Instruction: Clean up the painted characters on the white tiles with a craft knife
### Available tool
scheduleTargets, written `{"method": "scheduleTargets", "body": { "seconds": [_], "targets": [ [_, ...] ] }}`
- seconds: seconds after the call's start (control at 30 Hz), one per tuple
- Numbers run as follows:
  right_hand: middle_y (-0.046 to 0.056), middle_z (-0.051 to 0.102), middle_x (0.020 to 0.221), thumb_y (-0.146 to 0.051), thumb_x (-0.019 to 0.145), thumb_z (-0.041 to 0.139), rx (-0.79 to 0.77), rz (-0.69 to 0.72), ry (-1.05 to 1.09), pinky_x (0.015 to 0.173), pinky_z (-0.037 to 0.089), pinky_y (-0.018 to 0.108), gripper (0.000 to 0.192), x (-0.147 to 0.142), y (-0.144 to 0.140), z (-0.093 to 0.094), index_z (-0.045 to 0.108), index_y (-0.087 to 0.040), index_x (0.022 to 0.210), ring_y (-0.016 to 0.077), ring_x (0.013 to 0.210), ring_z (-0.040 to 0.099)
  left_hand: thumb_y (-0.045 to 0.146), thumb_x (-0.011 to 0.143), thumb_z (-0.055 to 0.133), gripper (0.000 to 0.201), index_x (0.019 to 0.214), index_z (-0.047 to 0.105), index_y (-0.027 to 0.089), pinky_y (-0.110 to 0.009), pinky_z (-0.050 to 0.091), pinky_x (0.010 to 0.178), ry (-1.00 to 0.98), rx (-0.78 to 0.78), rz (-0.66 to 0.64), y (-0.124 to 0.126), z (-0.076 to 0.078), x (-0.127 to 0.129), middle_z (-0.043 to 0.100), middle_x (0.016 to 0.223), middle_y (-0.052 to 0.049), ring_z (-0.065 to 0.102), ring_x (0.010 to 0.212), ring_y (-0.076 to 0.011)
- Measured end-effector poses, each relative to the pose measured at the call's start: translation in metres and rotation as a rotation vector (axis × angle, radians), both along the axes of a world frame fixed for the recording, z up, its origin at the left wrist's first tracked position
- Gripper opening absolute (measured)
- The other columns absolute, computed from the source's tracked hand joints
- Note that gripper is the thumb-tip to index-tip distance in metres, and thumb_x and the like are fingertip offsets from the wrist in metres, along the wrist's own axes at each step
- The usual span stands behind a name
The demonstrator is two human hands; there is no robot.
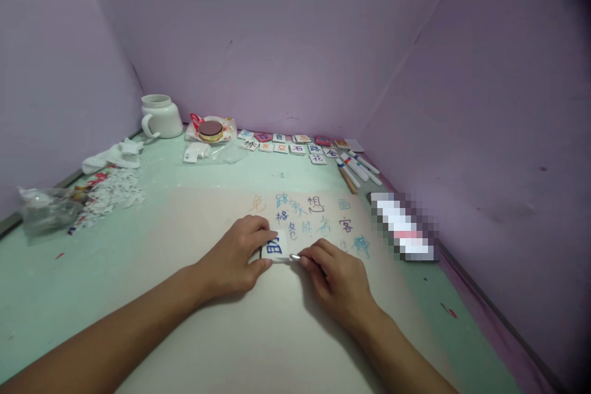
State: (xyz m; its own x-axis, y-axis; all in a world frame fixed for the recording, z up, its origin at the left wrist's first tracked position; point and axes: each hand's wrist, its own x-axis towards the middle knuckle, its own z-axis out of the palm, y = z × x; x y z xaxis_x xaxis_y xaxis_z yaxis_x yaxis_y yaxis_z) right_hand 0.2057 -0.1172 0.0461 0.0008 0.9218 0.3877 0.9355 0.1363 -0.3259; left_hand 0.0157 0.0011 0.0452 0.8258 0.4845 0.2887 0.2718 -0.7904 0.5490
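Observation:
My left hand point(237, 255) pinches a small white card point(276, 246) with a blue character on it and holds it flat on a pale sheet point(258, 332). My right hand point(335, 277) grips a thin metal-tipped tool point(294, 257) whose tip touches the card's right edge. Just beyond the card, the sheet carries several characters point(314, 215) in blue, black and orange.
Rows of character cards point(286, 144) and several markers point(357, 167) lie at the back. A white mug point(159, 116), a round tin point(210, 130) on a bag, crumpled tissue point(113, 157), paper scraps point(111, 194) and a plastic bag point(46, 209) sit left. A blurred object point(404, 226) lies right.

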Motion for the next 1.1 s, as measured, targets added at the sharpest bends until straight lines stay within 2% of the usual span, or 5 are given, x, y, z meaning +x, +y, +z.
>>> {"method": "scheduleTargets", "body": {
  "seconds": [0.33, 0.43, 0.57, 0.9, 1.1],
  "targets": [
    [-0.001, 0.069, 0.074, -0.023, 0.093, 0.043, 0.126, -0.027, -0.198, 0.045, 0.029, 0.024, 0.024, 0.002, -0.003, 0.008, 0.067, -0.023, 0.089, 0.0118, 0.061, 0.062, 0.02, 0.078, 0.055, 0.036, 0.113, 0.058, 0.015, -0.047, 0.043, 0.089, 0.074, 0.055, -0.038, -0.002, 0.01, 0.003, 0.056, 0.107, -0.012, 0.051, 0.098, -0.0267],
    [-0.001, 0.07, 0.077, -0.025, 0.093, 0.047, 0.121, -0.007, -0.212, 0.045, 0.028, 0.024, 0.022, 0.003, -0.005, 0.01, 0.068, -0.024, 0.091, 0.0109, 0.063, 0.063, 0.023, 0.078, 0.058, 0.04, 0.116, 0.056, 0.012, -0.048, 0.041, 0.091, 0.105, 0.054, -0.022, -0.002, 0.01, 0.003, 0.055, 0.109, -0.014, 0.05, 0.1, -0.0281],
    [-0.001, 0.07, 0.073, -0.032, 0.091, 0.052, 0.138, -0.035, -0.253, 0.044, 0.025, 0.025, 0.022, 0.002, -0.005, 0.011, 0.071, -0.026, 0.083, 0.0103, 0.059, 0.061, 0.023, 0.078, 0.059, 0.038, 0.115, 0.055, 0.016, -0.046, 0.042, 0.09, 0.104, 0.062, 0.005, -0.004, 0.01, 0.004, 0.055, 0.109, -0.012, 0.05, 0.1, -0.0274],
    [-0.001, 0.067, 0.064, -0.034, 0.093, 0.047, 0.16, -0.07, -0.338, 0.042, 0.019, 0.027, 0.033, -0.005, 0.0, 0.011, 0.072, -0.025, 0.074, 0.0111, 0.05, 0.057, 0.023, 0.077, 0.062, 0.04, 0.115, 0.056, 0.015, -0.045, 0.042, 0.091, 0.126, 0.05, 0.01, -0.005, 0.009, 0.004, 0.055, 0.108, -0.012, 0.049, 0.098, -0.0268],
    [-0.003, 0.067, 0.066, -0.035, 0.091, 0.05, 0.13, -0.085, -0.353, 0.042, 0.019, 0.026, 0.028, -0.005, 0.0, 0.01, 0.071, -0.026, 0.076, 0.0111, 0.05, 0.056, 0.021, 0.077, 0.063, 0.041, 0.116, 0.057, 0.011, -0.044, 0.041, 0.091, 0.134, 0.038, -0.001, -0.004, 0.009, 0.005, 0.054, 0.106, -0.013, 0.048, 0.097, -0.0267]
  ]
}}
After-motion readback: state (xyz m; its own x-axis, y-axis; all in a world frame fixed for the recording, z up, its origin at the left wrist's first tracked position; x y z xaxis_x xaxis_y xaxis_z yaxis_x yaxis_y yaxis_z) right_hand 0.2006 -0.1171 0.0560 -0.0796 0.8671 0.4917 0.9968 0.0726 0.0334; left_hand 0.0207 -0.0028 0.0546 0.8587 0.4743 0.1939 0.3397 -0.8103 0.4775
